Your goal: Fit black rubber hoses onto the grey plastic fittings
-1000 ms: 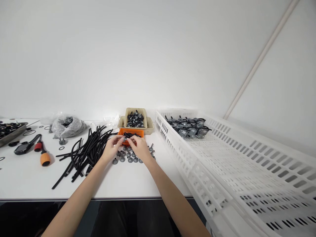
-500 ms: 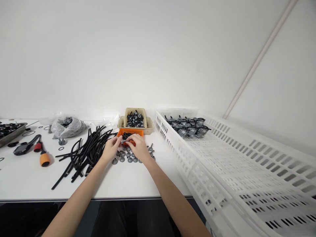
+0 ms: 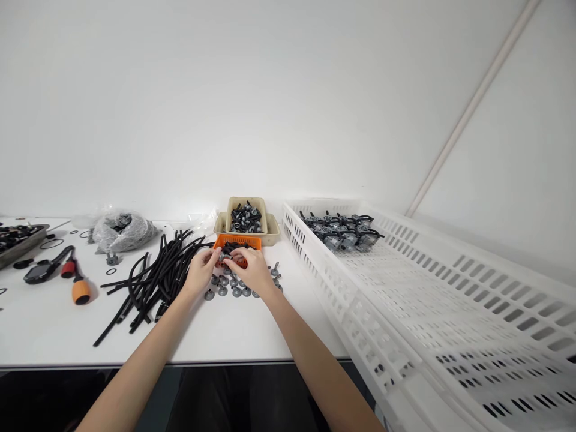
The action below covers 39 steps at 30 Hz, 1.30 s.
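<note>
My left hand point(image 3: 201, 271) and my right hand point(image 3: 253, 268) meet in front of the orange basket point(image 3: 249, 241), which holds small black parts. Between the fingertips of both hands is a small grey fitting point(image 3: 224, 257), partly covered by the fingers; both hands are closed on it. Below the hands, several grey stemmed fittings point(image 3: 236, 292) stand on the white table. Just left of my left hand lies a loose pile of black rubber tubes point(image 3: 155, 279).
Behind the basket, a beige tray point(image 3: 231, 223) holds grey and black parts. A large white perforated crate point(image 3: 360, 306) at the right contains clear and black assemblies point(image 3: 344, 231). At left are an orange-handled screwdriver point(image 3: 81, 291), a watch-like device point(image 3: 40, 271) and a bubble-wrap bundle point(image 3: 123, 231).
The grey fitting has turned slightly between my fingertips. My right fingers have shifted a little; both arms stay almost in place.
</note>
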Tool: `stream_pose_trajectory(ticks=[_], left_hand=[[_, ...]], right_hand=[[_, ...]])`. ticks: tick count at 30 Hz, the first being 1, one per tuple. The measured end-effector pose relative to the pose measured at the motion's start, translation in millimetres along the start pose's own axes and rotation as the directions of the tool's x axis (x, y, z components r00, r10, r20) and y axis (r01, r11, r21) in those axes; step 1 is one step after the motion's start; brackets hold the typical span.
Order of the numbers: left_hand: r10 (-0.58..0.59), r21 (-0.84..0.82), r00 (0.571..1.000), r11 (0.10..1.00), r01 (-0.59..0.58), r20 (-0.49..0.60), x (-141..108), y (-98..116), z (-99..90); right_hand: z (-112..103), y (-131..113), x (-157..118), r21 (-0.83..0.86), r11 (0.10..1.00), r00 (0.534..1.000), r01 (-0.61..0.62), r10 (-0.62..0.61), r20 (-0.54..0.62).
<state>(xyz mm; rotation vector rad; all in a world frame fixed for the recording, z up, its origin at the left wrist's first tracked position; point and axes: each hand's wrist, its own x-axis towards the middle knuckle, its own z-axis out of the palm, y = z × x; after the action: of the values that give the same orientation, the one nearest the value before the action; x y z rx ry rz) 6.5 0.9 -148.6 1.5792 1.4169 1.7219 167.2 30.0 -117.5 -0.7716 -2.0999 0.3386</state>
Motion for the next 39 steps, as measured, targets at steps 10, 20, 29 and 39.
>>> stream_pose_trajectory(ticks=[10, 20, 29, 39], left_hand=[[0.012, -0.018, 1.000, 1.000, -0.012, -0.012, 0.4, 1.2, 0.5], [0.004, -0.049, 1.000, 0.999, -0.005, -0.005, 0.3, 2.3, 1.3], [-0.002, -0.083, 1.000, 0.997, 0.000, -0.017, 1.0, -0.2, 0.9], [0.001, -0.076, 1.000, 0.997, -0.002, -0.016, 1.2, 2.1, 1.2]], right_hand=[[1.2, 2.2, 0.8, -0.027, 1.000, 0.999, 0.014, -0.013, 0.040], [2.2, 7.5, 1.3, -0.006, 0.995, 0.994, 0.104, -0.104, -0.018], [1.0, 2.5, -0.4, -0.024, 0.999, 0.999, 0.045, -0.046, -0.027], [3.3, 7.0, 1.2, -0.035, 0.998, 0.999, 0.047, -0.047, -0.001]])
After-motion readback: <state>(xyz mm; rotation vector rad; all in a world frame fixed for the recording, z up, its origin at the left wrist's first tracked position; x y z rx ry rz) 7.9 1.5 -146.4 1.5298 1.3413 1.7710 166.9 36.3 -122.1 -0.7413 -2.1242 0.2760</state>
